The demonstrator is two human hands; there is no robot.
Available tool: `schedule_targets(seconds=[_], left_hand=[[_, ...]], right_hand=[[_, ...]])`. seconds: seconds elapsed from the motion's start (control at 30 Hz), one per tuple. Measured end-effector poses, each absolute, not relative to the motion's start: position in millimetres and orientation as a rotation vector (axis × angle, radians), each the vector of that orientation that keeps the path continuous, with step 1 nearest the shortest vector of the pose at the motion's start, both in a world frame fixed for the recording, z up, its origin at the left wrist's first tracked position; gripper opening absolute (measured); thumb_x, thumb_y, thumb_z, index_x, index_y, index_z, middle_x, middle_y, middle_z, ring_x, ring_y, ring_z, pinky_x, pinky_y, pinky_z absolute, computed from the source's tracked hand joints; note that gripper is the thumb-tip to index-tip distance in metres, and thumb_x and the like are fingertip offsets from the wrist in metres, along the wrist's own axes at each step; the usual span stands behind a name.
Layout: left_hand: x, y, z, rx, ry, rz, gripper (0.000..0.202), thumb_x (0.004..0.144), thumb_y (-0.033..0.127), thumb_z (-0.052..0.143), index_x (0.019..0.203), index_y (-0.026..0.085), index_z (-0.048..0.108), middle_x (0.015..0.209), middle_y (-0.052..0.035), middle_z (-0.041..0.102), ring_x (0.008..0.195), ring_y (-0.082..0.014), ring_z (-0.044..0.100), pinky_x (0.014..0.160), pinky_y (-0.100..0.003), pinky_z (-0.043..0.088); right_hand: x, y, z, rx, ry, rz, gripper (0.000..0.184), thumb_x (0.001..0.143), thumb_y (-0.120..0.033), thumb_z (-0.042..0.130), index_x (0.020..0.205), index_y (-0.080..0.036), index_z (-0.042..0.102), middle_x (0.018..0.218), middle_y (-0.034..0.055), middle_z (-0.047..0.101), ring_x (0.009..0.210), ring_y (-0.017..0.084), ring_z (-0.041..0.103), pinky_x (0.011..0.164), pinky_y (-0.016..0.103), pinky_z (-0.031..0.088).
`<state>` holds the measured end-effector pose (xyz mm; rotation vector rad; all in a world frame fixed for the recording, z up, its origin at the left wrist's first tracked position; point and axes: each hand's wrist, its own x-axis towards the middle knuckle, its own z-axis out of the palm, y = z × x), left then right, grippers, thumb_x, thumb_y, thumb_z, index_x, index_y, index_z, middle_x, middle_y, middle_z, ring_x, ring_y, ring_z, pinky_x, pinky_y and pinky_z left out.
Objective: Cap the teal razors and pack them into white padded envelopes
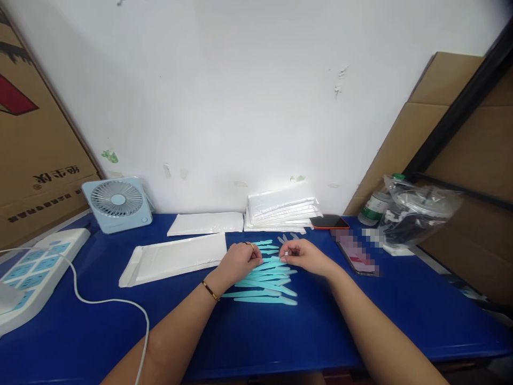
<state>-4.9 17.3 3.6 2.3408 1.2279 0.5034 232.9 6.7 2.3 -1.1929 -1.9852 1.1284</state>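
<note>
Several turquoise eyebrow razors (264, 300) lie loosely side by side on the blue table, blades' ends toward the right. My left hand (240, 262) is over the left part of the pile, thumb and fingers pinched on the handle of one eyebrow razor (271, 260). Facing it, my right hand (306, 255) pinches at the other end of that razor; a small pale piece shows between its fingers, too small to name. Behind the hands lie a few more turquoise razors (267, 249) and some clear slim pieces (285, 238), which look like blade covers.
White packets (180, 259) lie at the left, with a stack of more (280, 208) against the wall. Around them are a blue fan (118, 200), a power strip (40, 275) with a white cable, two phones (356, 254), and a bottle (374, 208) beside a plastic bag (417, 211).
</note>
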Motion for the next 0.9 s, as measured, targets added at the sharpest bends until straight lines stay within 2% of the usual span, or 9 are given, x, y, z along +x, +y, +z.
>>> schedule_targets(seconds=[0.13, 0.3, 0.4, 0.53, 0.67, 0.8, 0.9], left_hand=[[-3, 12, 5, 2.367, 1.174, 0.455, 0.016, 0.081, 0.038, 0.056, 0.078, 0.023, 0.063, 0.074, 0.0033, 0.065, 0.069, -0.0129, 0.058, 0.062, -0.024, 0.039], [-5, 24, 0, 2.567, 1.382, 0.530, 0.018, 0.081, 0.033, 0.058, 0.095, 0.024, 0.064, 0.096, -0.0014, 0.065, 0.093, -0.0200, 0.056, 0.076, -0.031, 0.038], [-9, 33, -5, 2.644, 1.425, 0.478, 0.018, 0.082, 0.034, 0.057, 0.095, 0.024, 0.065, 0.100, -0.0020, 0.064, 0.097, -0.0212, 0.053, 0.078, -0.032, 0.036], [-11, 37, -9, 2.738, 1.398, 0.429, 0.015, 0.084, 0.033, 0.056, 0.081, 0.022, 0.066, 0.089, -0.0016, 0.065, 0.091, -0.0203, 0.053, 0.074, -0.032, 0.034], [-8, 36, -11, 2.895, 1.405, 0.408, 0.024, 0.090, 0.027, 0.045, 0.077, 0.018, 0.063, 0.078, -0.0045, 0.064, 0.082, -0.0192, 0.054, 0.070, -0.032, 0.031], [-9, 36, -9, 2.914, 1.425, 0.424, 0.027, 0.091, 0.025, 0.040, 0.079, 0.017, 0.062, 0.078, -0.0057, 0.063, 0.081, -0.0187, 0.055, 0.070, -0.032, 0.031], [-11, 36, -6, 2.873, 1.434, 0.472, 0.026, 0.091, 0.024, 0.040, 0.081, 0.017, 0.063, 0.079, -0.0056, 0.064, 0.082, -0.0187, 0.055, 0.071, -0.032, 0.031]], right_hand=[[241, 10, 5, -1.265, -1.999, 1.050, 0.028, 0.077, -0.044, 0.060, 0.081, -0.017, 0.064, 0.064, -0.0006, 0.054, 0.059, 0.012, 0.047, 0.056, 0.024, 0.036], [243, 34, -14, -1.548, -1.980, 0.380, 0.018, 0.081, -0.033, 0.055, 0.078, -0.019, 0.066, 0.074, 0.0022, 0.057, 0.064, 0.014, 0.051, 0.061, 0.026, 0.037], [237, 45, -24, -1.653, -2.021, 0.220, 0.015, 0.081, -0.029, 0.055, 0.076, -0.020, 0.066, 0.080, 0.0037, 0.057, 0.071, 0.016, 0.054, 0.065, 0.026, 0.038], [235, 48, -26, -1.755, -2.013, 0.227, 0.010, 0.077, -0.027, 0.060, 0.072, -0.020, 0.064, 0.081, 0.0035, 0.057, 0.071, 0.015, 0.055, 0.064, 0.025, 0.037], [243, 39, -20, -1.671, -2.036, 0.265, 0.007, 0.075, -0.024, 0.060, 0.072, -0.019, 0.061, 0.081, 0.0023, 0.058, 0.070, 0.014, 0.054, 0.064, 0.025, 0.037], [250, 27, -12, -1.503, -2.029, 0.490, 0.012, 0.080, -0.030, 0.055, 0.077, -0.020, 0.060, 0.065, -0.0014, 0.055, 0.059, 0.013, 0.049, 0.056, 0.023, 0.036], [250, 22, -7, -1.413, -2.030, 0.564, 0.014, 0.080, -0.033, 0.056, 0.079, -0.020, 0.062, 0.065, -0.0016, 0.055, 0.060, 0.012, 0.048, 0.056, 0.022, 0.036]])
